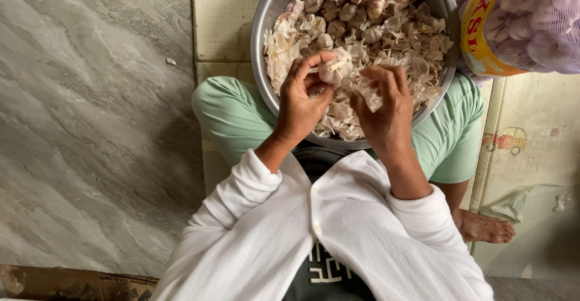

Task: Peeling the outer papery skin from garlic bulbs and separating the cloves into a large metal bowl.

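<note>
My left hand (304, 96) grips a whole garlic bulb (334, 68) over a round steel bowl (266, 20). My right hand (383, 105) pinches a piece of papery garlic skin (370, 94) just to the right of the bulb. The bowl rests on my lap and holds loose white skins (417, 47) in front and several unpeeled bulbs (356, 2) at the far side. White sleeves cover both forearms.
A mesh sack of garlic (531, 23) with a yellow label lies at the upper right on a pale mat (531, 126). Grey marble floor (90, 126) spreads to the left. My bare foot (486, 228) rests at the right. Cardboard (72, 284) lies at the bottom left.
</note>
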